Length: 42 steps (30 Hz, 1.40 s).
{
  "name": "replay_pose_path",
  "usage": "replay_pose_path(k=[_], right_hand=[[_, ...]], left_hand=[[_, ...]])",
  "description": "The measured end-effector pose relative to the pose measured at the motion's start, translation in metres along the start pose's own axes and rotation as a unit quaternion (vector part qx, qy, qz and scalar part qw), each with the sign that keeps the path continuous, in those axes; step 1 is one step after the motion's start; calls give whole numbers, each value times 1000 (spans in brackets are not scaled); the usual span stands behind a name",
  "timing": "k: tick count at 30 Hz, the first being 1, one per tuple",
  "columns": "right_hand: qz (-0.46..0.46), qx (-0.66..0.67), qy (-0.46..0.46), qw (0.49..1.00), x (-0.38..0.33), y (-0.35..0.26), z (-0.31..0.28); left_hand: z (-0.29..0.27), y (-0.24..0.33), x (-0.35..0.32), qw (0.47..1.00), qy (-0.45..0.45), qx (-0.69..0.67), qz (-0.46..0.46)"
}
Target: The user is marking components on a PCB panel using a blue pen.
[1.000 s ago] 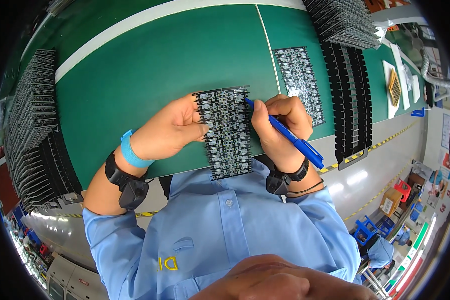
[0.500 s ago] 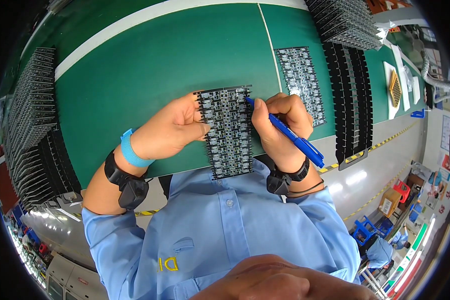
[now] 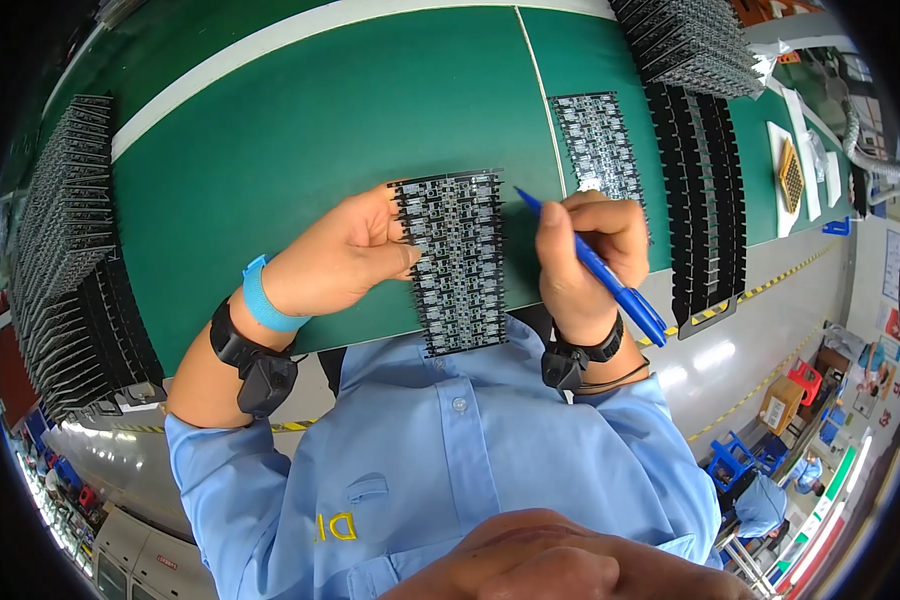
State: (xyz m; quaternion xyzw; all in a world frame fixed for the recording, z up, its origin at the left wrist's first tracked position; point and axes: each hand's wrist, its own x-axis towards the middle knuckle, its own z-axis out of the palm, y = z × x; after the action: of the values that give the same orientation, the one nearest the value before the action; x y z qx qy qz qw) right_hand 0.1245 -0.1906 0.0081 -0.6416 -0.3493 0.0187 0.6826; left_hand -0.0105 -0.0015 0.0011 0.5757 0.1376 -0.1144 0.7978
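My left hand (image 3: 355,250) grips the left edge of a black circuit board panel (image 3: 458,265), its thumb lying on the face. The panel is held above the near edge of the green table and is filled with rows of small components. In my right hand (image 3: 592,260) is a blue marker pen (image 3: 615,280), held in a writing grip. Its tip points at the panel's upper right corner, a small gap away from it. Past my right hand a second circuit board panel (image 3: 600,140) lies on the table, its lower part hidden by the hand.
Black slotted racks (image 3: 705,200) stand at the right, with a stack of panels (image 3: 685,45) behind them. Another tall stack of panels (image 3: 65,200) in a black rack fills the left side. The green table (image 3: 300,110) carries a white strip along its far edge.
My right hand has drawn back to the right with the marker pen, whose tip has moved off the panel's upper right corner. My left hand and the panel stay almost still.
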Motion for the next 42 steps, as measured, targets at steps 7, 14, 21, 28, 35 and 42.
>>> replay_pose_path(k=[7, 14, 21, 28, 35, 42], right_hand=[[2, -142, -47, 989, -10, 11, -66], [-127, -554, -53, 821, -6, -4, -67], [-54, -425, -21, 903, -11, 14, -68], [-63, -345, 10, 936, -10, 1, -60], [-126, -228, 37, 965, -16, -21, -18], [-218, -211, -31, 952, -19, -22, 2]], left_hand=[[2, 12, 0, 998, -12, -66, -19], [4, 22, 4, 991, -12, -131, -25], [0, 20, 11, 953, 85, -272, 99], [-8, 17, 13, 959, 71, -253, 105], [-10, 13, 17, 960, 68, -249, 110], [2, 22, 13, 958, 40, -245, 142]])
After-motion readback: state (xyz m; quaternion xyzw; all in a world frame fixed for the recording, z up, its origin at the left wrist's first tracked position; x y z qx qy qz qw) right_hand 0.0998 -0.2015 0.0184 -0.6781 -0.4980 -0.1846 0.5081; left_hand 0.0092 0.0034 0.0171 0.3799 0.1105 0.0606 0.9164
